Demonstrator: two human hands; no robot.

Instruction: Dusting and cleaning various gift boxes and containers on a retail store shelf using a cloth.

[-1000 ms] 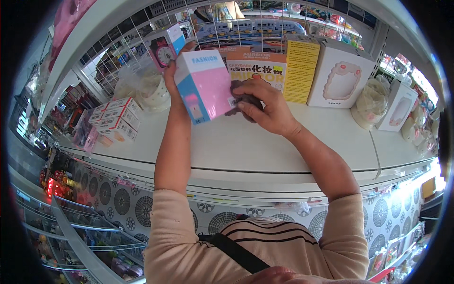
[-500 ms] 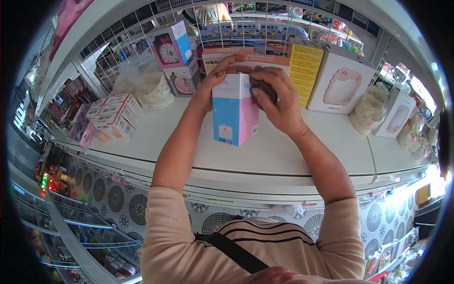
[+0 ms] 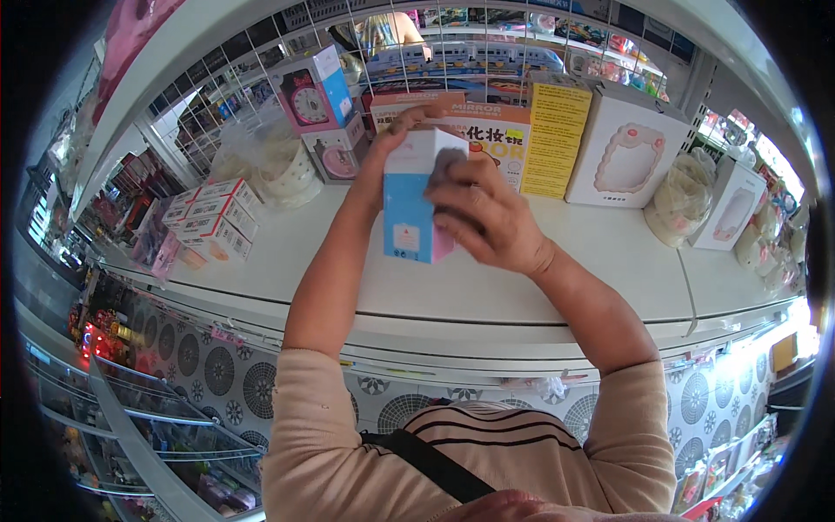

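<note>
Turning upright now, the blue-pink-white cardboard box (image 3: 416, 204) stands above the white shelf (image 3: 539, 287); a sec ago tilted. Left hand (image 3: 396, 139) grips its back, right hand (image 3: 487, 217) w/ grey cloth (image 3: 448, 165) wipes the side.

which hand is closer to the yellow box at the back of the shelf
Right. The right hand grips the blue and pink box on the side facing the yellow box. The left hand holds the box's far side, farther away.
</note>
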